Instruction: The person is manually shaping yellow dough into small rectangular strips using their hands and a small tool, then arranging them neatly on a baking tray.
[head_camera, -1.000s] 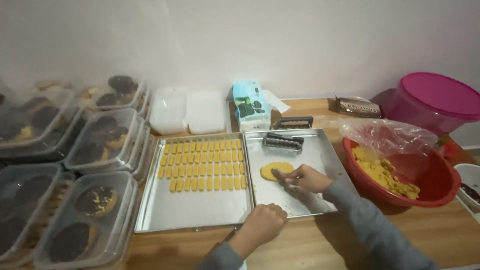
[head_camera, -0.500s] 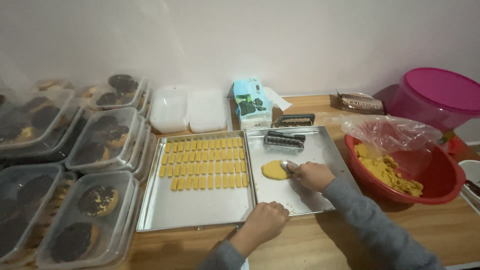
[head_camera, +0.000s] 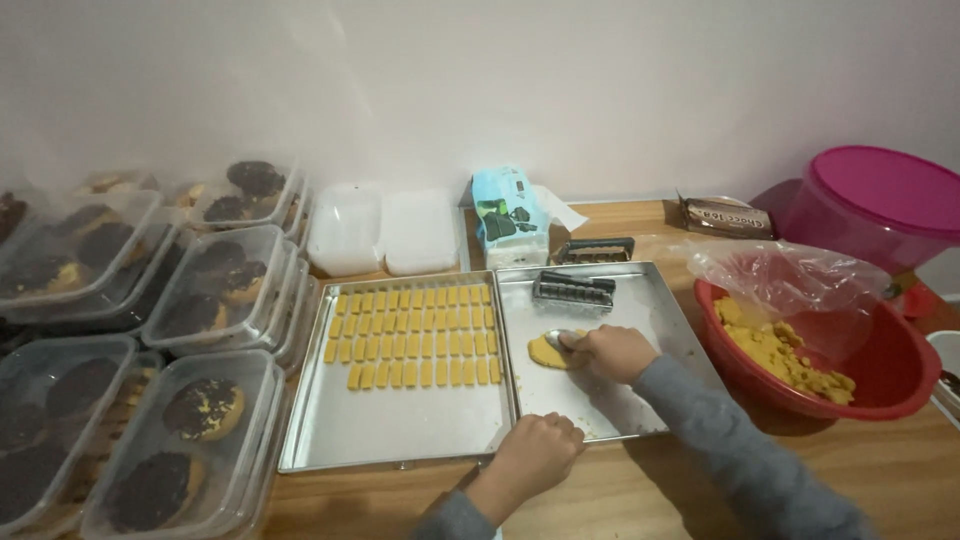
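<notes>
Right hand (head_camera: 612, 352) is closed around a spoon (head_camera: 560, 339), bowl of the spoon pressed on a flat yellow dough patty (head_camera: 546, 351) lying mid-left on the right tray (head_camera: 640, 300). Left hand (head_camera: 536, 452) is curled in a loose fist, resting at the front edge where the two trays meet; can't tell if it grips anything, looks like it's just steadying.

Progress, as I read it:
- Left tray (head_camera: 390, 435) has cut dough sticks (head_camera: 412, 334) in neat rows filling its back half. Front half bare metal, so roughly half loaded.
- Right tray holds only the one patty, plus a ridged metal cutter (head_camera: 573, 289) near its back edge. Patty looks flattened but not cut.
- Red bowl (head_camera: 880, 385) at the right edge of the bench is well stocked with crumbly yellow dough (head_camera: 780, 352), clear plastic bag (head_camera: 790, 285) draped over its back rim. Plenty left to shape.

Rest of the bench:
- Second dark cutter (head_camera: 596, 250) behind the right tray, beside a light-blue carton (head_camera: 510, 215).
- Empty clear plastic boxes (head_camera: 382, 228) behind the left tray.
- Stacked clear boxes of dark-topped cookies (head_camera: 205, 410) along the left edge.
- Pink lidded tub (head_camera: 875, 200) at the back right corner, small dark wrapper (head_camera: 725, 216) in front of it.
</notes>
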